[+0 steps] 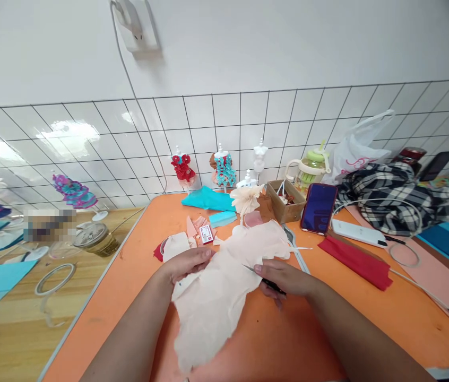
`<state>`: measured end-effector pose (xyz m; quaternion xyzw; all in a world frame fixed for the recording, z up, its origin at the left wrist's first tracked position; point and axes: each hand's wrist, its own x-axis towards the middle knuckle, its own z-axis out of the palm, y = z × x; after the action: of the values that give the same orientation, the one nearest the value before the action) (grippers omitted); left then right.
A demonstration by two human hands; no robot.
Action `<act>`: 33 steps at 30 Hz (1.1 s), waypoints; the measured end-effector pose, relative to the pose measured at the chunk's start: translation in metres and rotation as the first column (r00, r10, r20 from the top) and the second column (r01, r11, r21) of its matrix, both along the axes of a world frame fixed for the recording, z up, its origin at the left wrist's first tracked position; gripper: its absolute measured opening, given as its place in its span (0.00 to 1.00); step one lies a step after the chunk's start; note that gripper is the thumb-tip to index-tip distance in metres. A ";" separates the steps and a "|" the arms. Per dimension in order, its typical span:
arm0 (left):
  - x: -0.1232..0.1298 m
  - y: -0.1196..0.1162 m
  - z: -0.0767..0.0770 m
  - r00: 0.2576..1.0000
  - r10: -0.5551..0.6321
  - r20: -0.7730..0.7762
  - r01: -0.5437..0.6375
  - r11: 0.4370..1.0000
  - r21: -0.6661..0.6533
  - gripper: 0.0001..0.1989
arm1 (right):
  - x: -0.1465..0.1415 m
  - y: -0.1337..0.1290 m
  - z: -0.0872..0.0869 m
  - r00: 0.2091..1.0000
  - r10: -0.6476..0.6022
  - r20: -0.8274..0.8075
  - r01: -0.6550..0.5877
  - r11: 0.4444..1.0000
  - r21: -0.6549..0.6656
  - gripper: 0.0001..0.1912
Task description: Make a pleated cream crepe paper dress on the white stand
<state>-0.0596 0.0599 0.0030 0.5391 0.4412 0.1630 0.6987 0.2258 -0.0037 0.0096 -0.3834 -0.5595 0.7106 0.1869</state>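
Note:
A large pale pink sheet with ragged edges, thin cloth or crepe paper, spreads across the orange table in front of me. My left hand is closed on its left edge, fingers partly hidden beneath it. In my right hand is a pair of black-handled scissors, whose thin metal blades lie over the sheet's right part. Beyond my left hand are a small red-and-white box, some pink scraps and a cream piece.
Small dress forms stand by the tiled wall, behind turquoise fabric. At the right are a cardboard box, an upright phone, a white power bank, red fabric and a checked cloth. Tape lies left.

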 end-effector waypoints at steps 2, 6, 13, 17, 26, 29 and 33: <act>0.000 -0.002 0.003 0.998 -0.057 -0.022 0.056 0.997 -0.059 0.17 | 0.002 0.000 -0.002 1.000 0.023 -0.012 -0.023 1.000 0.015 0.23; 0.002 -0.007 0.012 0.994 0.054 0.097 -0.050 0.998 -0.041 0.14 | 0.004 0.001 -0.004 0.995 0.083 -0.054 -0.080 0.995 0.054 0.23; -0.014 -0.006 0.008 0.973 0.221 -0.069 -0.227 0.969 -0.101 0.25 | -0.003 0.001 -0.007 0.986 0.105 -0.126 -0.103 0.994 0.026 0.21; -0.016 -0.003 0.007 0.986 0.086 -0.140 -0.101 0.990 -0.102 0.22 | -0.010 0.000 -0.012 0.987 0.101 -0.127 -0.103 0.995 -0.013 0.22; -0.006 -0.003 -0.007 0.928 0.269 0.256 -0.208 0.948 -0.240 0.29 | -0.022 0.009 -0.046 0.980 -0.199 0.000 0.194 0.953 0.233 0.28; -0.003 -0.005 -0.020 0.954 0.144 0.261 -0.054 0.944 -0.324 0.32 | -0.017 0.018 -0.053 0.916 -0.391 0.093 0.327 0.860 0.392 0.27; 0.002 -0.010 -0.018 0.962 0.072 0.263 -0.007 0.970 -0.242 0.23 | -0.001 0.025 -0.048 0.830 -0.481 0.283 0.227 0.754 0.616 0.21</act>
<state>-0.0573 0.0502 -0.0155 0.4148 0.3691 0.1945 0.8086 0.2251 0.0217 -0.0381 -0.5582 -0.6832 0.3643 0.2984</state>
